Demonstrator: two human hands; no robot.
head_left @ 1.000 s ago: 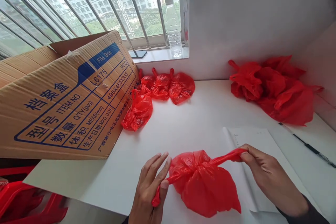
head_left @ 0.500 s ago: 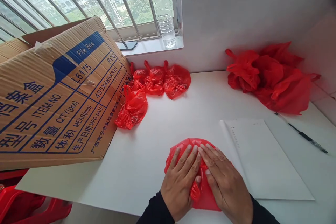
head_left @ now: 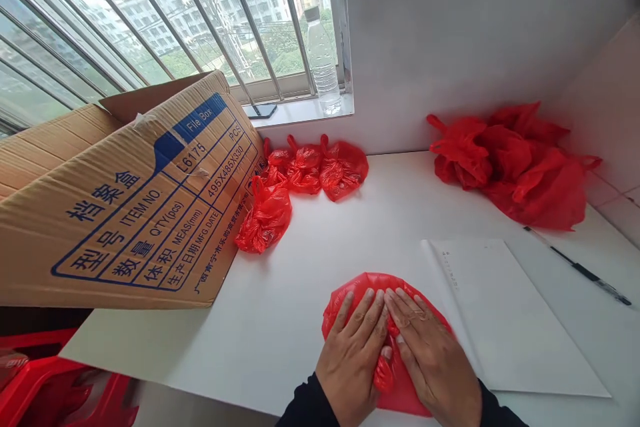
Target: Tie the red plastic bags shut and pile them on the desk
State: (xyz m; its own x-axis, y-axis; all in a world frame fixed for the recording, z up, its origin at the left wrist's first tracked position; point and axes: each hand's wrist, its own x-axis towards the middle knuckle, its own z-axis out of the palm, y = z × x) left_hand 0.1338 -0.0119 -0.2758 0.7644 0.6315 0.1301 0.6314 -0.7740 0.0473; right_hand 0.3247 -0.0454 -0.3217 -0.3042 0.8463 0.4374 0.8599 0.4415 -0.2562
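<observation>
A red plastic bag (head_left: 350,290) lies on the white table (head_left: 350,227) near its front edge. My left hand (head_left: 356,353) and my right hand (head_left: 431,357) both rest flat on top of it, side by side, fingers stretched out and pressing it down. A twisted handle of the bag (head_left: 384,373) pokes up between my two thumbs. Most of the bag is hidden under my hands.
A tilted cardboard file box (head_left: 125,193) fills the left. Tied red bags (head_left: 305,173) lie beside it; a pile of loose red bags (head_left: 515,163) sits at the back right. White paper (head_left: 505,320), a pen (head_left: 580,268), a water bottle (head_left: 323,60) on the sill, red stools (head_left: 55,393).
A second ago each hand pulled a handle of the bag outward. Both hands have since come together and lie flat on the bag.
</observation>
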